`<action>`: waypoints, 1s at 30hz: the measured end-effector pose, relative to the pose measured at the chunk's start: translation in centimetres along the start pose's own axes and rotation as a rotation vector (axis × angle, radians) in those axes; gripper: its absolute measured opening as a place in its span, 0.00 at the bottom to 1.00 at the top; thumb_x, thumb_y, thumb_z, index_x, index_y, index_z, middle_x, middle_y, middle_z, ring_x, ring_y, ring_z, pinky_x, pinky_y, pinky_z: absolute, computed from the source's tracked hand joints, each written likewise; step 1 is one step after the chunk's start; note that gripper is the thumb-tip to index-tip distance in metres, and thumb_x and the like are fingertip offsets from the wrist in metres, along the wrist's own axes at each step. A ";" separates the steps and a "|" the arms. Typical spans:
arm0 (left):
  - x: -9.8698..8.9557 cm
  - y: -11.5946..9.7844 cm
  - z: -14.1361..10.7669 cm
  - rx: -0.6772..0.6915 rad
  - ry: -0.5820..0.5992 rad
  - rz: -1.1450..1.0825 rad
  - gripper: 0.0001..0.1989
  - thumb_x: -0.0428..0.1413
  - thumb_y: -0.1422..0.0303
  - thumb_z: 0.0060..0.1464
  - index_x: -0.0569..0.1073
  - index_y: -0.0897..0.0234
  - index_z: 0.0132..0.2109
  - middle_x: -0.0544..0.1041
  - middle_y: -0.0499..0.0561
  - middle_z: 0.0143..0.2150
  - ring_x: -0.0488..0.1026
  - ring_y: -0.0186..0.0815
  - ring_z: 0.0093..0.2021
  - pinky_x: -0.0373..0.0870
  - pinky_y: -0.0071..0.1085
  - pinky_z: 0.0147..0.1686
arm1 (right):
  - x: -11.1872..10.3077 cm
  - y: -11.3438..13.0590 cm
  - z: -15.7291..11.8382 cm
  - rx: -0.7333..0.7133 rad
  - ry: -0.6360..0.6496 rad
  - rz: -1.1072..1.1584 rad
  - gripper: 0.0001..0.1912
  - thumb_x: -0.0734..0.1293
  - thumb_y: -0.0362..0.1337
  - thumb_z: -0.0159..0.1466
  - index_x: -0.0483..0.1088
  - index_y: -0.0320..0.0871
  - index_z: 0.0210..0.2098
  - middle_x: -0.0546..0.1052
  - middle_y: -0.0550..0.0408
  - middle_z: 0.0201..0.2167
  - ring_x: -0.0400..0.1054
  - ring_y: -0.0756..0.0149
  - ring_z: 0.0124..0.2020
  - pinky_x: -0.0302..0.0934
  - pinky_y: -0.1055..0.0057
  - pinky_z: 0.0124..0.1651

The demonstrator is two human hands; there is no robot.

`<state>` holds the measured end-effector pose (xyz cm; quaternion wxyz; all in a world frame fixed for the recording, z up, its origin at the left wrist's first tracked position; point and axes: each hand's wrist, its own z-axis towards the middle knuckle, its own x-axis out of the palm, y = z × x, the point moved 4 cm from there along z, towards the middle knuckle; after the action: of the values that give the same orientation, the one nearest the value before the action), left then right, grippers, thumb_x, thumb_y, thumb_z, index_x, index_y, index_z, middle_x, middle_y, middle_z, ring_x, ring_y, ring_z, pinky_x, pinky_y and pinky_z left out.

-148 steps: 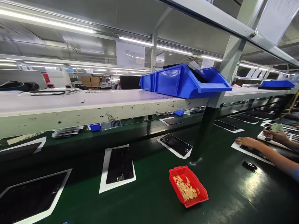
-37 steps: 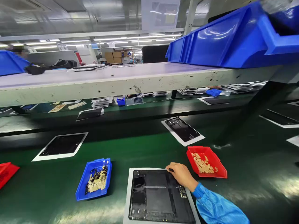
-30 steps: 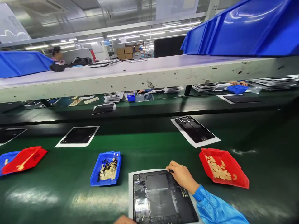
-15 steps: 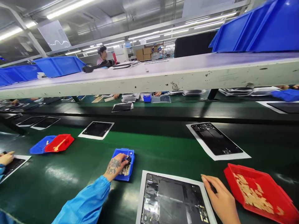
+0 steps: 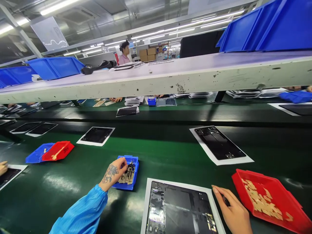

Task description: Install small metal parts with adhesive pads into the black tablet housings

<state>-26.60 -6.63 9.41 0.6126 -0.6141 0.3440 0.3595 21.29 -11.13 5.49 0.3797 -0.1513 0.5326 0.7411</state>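
My left hand [image 5: 114, 174], in a blue sleeve, is at the left side of a small blue bin [image 5: 136, 174]. Its fingers are pinched together over small dark parts [image 5: 131, 167] and tan pieces lying there; what the fingertips hold is hidden. In front of me a tablet-like device [image 5: 179, 208] lies with its dark inside upward on a white sheet [image 5: 149, 187]. My right hand [image 5: 234, 208] is closed beside the sheet's right edge, a slim dark object [image 5: 226, 200] partly showing between its fingers. Thumb and forefinger meet at the tip.
A red bin [image 5: 292, 201] with tan pieces stands right of my right hand. More devices on white sheets lie across the green surface, one [image 5: 220, 144] at right. A red bin [image 5: 67, 148] overlaps a blue one at left. Another person's hand [image 5: 3, 168] is at the left edge.
My left hand has drawn up and left within the blue bin, uncovering more of the parts. My right hand has barely moved. The far devices appear slightly further left.
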 end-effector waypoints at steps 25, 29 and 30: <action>-1.2 -0.5 -2.1 0.012 0.145 0.311 0.09 0.43 0.73 0.60 0.65 0.63 0.33 0.70 0.50 0.34 0.68 0.33 0.32 0.59 0.27 0.33 | 0.5 -1.1 -0.5 0.039 0.007 0.022 0.24 0.59 0.57 0.63 0.75 0.46 0.37 0.77 0.54 0.40 0.72 0.59 0.41 0.65 0.67 0.45; -2.4 -1.3 -2.8 -0.005 0.097 0.348 0.10 0.43 0.74 0.58 0.65 0.63 0.30 0.68 0.50 0.31 0.67 0.34 0.30 0.58 0.28 0.32 | 0.1 -0.6 -0.7 0.048 -0.001 0.038 0.24 0.59 0.57 0.63 0.76 0.45 0.37 0.77 0.53 0.39 0.73 0.61 0.38 0.67 0.70 0.39; -2.7 -1.7 -3.0 -0.010 0.079 0.347 0.10 0.43 0.74 0.58 0.64 0.62 0.30 0.67 0.49 0.30 0.67 0.34 0.29 0.58 0.28 0.31 | 0.0 -0.4 -0.7 0.048 -0.006 0.043 0.24 0.59 0.57 0.63 0.76 0.45 0.37 0.77 0.53 0.39 0.72 0.61 0.37 0.67 0.70 0.37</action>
<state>-26.47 -9.65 12.60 0.5244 -0.5620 0.4670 0.4372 21.42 -11.71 4.95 0.3688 -0.1282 0.5523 0.7365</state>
